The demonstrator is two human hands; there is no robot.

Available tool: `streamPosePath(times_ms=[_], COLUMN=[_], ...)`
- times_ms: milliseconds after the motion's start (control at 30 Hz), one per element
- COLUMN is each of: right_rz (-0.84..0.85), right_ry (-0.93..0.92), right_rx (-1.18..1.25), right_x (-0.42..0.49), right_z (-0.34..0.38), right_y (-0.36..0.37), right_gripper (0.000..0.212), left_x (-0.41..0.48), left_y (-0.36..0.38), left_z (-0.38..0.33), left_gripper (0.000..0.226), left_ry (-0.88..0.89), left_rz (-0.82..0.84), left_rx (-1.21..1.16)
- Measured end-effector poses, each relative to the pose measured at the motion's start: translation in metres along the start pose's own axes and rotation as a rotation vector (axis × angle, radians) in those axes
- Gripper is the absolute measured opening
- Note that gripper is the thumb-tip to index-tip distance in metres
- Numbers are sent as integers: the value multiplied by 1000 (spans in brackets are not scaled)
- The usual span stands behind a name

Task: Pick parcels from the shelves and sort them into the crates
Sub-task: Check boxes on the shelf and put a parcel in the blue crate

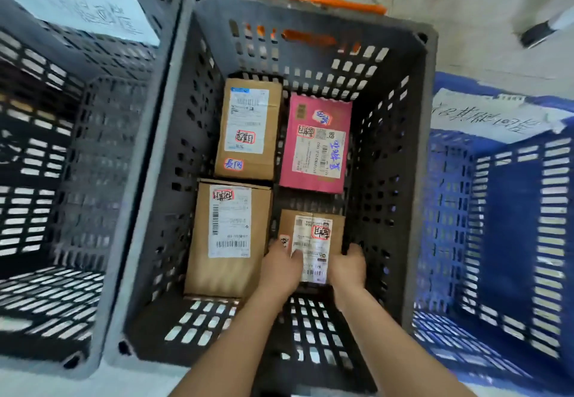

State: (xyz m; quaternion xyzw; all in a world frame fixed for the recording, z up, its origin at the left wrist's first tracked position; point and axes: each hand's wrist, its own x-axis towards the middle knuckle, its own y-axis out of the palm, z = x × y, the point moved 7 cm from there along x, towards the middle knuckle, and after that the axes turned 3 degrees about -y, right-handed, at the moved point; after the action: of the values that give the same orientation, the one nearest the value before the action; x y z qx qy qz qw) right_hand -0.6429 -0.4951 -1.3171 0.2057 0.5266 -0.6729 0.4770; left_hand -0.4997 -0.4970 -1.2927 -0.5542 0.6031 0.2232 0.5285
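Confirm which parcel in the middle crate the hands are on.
The small brown parcel, near right, nearer than the pink parcel: left hand and right hand grip its sides.

The left forearm (239, 344) and right forearm (388, 344) are bare along all the length in view (down to the lower edge), slender and smooth. The left grip (281, 268) and right grip (348, 268) are bare as well, fingers slightly blurred, finer detail unreadable.
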Motion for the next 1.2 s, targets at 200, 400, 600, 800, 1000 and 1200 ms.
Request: streamPosePath(times_ms=[200, 400, 600, 800, 1000, 1200], right_rz=[101, 414, 734, 1034, 1238, 1248], right_ry=[-267, -671, -1000, -1328, -1623, -1803], right_rx=[-125, -185, -199, -174, -122, -31], right_x=[-150, -393, -657, -890, -1081, -1197], right_z=[115, 248, 297, 290, 270, 269], right_y=[-66, -100, -103, -84, -54, -25], right_gripper=[21, 19, 35, 8, 21, 32], left_x=[-169, -352, -560, -775, -936, -1014], left_y=[-96, -241, -379, -491, -564, -633], left_z=[-45, -50, 5, 103, 192, 239], left_gripper=[27, 30, 37, 34, 33, 32], left_ry=[27, 71, 200, 342, 482, 595], left_rz=[-116, -329, -693, -1130, -1487, -1623], left_rx=[-326, -541, -691, -880, -895, -867])
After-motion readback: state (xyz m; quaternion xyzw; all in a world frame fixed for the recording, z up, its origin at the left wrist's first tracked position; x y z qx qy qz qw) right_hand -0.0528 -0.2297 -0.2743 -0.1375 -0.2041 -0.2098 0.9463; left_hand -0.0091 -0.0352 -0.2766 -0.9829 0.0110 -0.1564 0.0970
